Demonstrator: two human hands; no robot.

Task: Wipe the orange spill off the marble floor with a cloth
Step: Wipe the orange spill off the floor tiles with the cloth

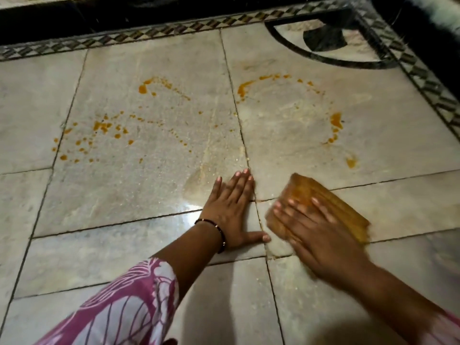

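Two hands lie on the marble floor [129,195] in the lower half of the frame. The left hand [230,210] rests palm down, fingers spread flat and holding nothing, a dark bracelet [219,231] at its wrist above a pink patterned sleeve [129,302]. Just beside it, the right hand [316,235] is blurred, its fingers laid flat over the cloth [321,202], pressing it to the floor at centre right. The cloth is folded, ribbed and stained orange-yellow. The orange spill [102,127] shows as scattered drops and arcs of smear across the middle of the frame, well apart from the cloth.
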